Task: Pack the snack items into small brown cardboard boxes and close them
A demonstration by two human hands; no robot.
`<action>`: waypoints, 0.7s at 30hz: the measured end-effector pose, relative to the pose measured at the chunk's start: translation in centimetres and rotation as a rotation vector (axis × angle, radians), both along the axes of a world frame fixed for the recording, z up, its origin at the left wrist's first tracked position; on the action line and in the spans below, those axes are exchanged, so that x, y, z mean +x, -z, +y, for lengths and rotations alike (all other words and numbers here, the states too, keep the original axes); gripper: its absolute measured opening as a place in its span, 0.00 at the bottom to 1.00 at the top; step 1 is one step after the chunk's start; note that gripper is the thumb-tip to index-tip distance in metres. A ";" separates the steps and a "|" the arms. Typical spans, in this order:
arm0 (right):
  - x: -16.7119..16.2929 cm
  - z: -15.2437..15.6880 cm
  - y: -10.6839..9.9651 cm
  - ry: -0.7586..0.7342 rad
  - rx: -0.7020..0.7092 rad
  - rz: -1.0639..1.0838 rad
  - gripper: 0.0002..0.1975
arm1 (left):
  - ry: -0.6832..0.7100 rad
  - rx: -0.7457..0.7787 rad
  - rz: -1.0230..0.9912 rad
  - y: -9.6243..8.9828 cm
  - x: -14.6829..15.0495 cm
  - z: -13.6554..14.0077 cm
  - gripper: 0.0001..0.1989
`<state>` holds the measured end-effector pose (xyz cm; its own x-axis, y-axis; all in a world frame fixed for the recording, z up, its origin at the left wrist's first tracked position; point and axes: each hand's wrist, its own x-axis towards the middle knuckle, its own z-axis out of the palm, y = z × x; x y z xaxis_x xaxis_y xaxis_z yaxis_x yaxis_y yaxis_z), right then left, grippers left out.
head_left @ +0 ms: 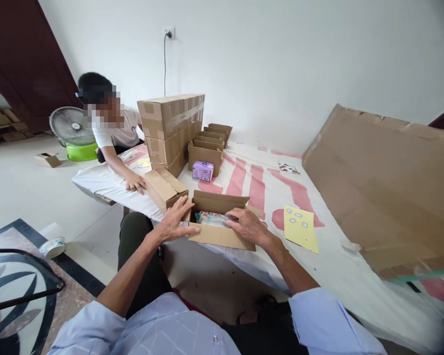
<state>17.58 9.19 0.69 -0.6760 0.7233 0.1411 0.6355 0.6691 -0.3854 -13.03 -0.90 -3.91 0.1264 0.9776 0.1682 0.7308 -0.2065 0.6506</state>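
Observation:
An open cardboard box (222, 237) sits at the near edge of the cloth-covered table, its long flaps raised. Inside lies a plastic packet (211, 219) with a colourful printed strip; its lower part is hidden by the front flap. My left hand (174, 220) grips the box's left end, thumb along the front flap and fingers over the side flap. From the right end, my right hand (247, 225) reaches in with bent fingers, its fingertips on the packet. A closed cardboard box (165, 187) stands just beyond my left hand.
A purple pack (203, 171) stands before a row of open cartons (209, 143). Large taped cartons (173, 123) are stacked behind. A yellow sheet (301, 229) lies right. A big cardboard panel (388, 192) leans there. A co-worker's hand (135, 182) rests on the table's left.

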 end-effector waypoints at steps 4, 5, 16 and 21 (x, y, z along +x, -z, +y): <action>-0.1 0.7 -0.2 -0.016 -0.031 -0.048 0.11 | 0.016 -0.017 0.029 -0.4 -0.1 0.0 0.53; -0.1 0.9 -0.3 -0.023 -0.042 -0.067 0.12 | 0.019 -0.021 0.030 -0.5 -0.2 0.0 0.53; -2.1 0.8 -1.0 -0.050 -0.148 -0.440 0.34 | 0.092 0.195 -0.082 2.1 -0.3 -1.5 0.57; -3.0 -0.9 -2.0 -0.058 -0.055 -0.561 0.28 | 0.102 0.265 -0.068 2.7 -0.1 -1.9 0.58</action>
<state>14.53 8.27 2.72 -0.6754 0.6790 -0.2877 0.7158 0.6975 -0.0345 -13.12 -2.83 -6.60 0.2012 0.8813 0.4276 0.6544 -0.4457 0.6108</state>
